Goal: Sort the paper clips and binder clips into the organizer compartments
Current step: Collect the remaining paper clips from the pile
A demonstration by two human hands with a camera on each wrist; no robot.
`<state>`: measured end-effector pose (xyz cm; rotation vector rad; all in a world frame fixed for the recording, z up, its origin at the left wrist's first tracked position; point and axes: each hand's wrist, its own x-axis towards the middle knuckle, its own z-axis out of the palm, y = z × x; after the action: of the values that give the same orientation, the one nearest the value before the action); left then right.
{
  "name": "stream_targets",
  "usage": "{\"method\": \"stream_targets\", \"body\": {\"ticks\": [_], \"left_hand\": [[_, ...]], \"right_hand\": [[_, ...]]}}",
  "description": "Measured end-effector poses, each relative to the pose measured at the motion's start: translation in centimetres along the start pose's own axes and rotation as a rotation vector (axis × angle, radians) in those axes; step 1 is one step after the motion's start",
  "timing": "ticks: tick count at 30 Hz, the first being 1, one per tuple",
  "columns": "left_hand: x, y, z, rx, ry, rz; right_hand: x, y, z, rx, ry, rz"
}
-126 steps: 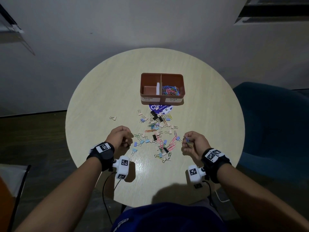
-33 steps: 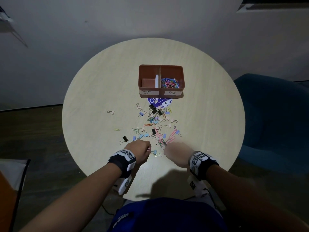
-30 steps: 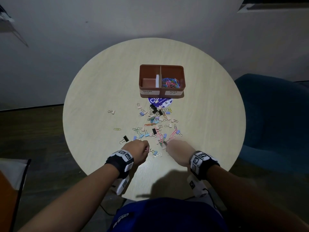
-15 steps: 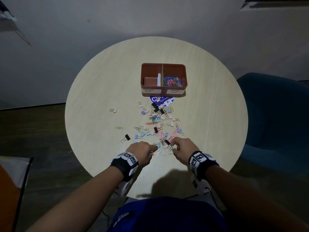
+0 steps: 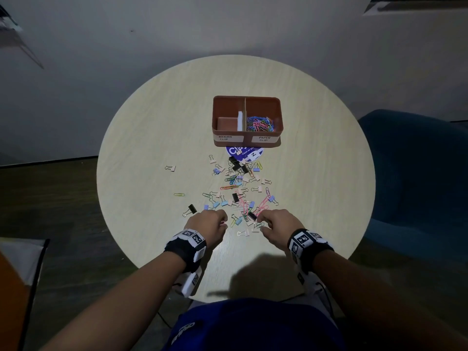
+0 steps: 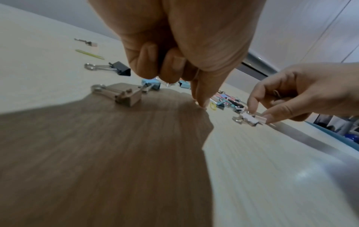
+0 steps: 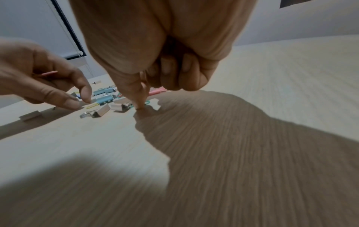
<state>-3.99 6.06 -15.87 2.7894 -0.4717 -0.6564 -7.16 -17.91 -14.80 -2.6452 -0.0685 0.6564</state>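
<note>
Both our hands have dropped to the near pile: left hand (image 5: 208, 223) curled around paper clips (image 7: 47, 73), right hand (image 5: 274, 223) pinching a binder clip (image 6: 249, 119). Organizer (image 5: 247, 121): paper side partly filled, binder side apparently clipless.

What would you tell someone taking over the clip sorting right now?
Left hand: fingers curled round a pink clip.
Right hand: pinching a pale binder clip at the near edge of the pile.
Organizer: the right side, marked paper clip, holds many paper clips; the left side, marked binder clip, shows no clips.
Left to do: sort the mixed pile lying on the table.
</note>
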Motion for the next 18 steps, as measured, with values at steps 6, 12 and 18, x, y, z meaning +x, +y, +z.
{"method": "stream_targets", "body": {"ticks": [6,12,18], "left_hand": [[0.7,1.2,-0.1,0.033,0.001,-0.001],[1.3,2.6,-0.2,0.094,-0.016,-0.016],[1.5,3.0,-1.3,-0.013,-0.126,-0.119]], "right_hand": [[0.2,-0.8,-0.2,-0.109,-0.048,-0.015],[0.1,-0.9,-0.2,-0.130,-0.101,0.055],[0.0,-1.2,-0.6,-0.078,-0.168,0.102]]}}
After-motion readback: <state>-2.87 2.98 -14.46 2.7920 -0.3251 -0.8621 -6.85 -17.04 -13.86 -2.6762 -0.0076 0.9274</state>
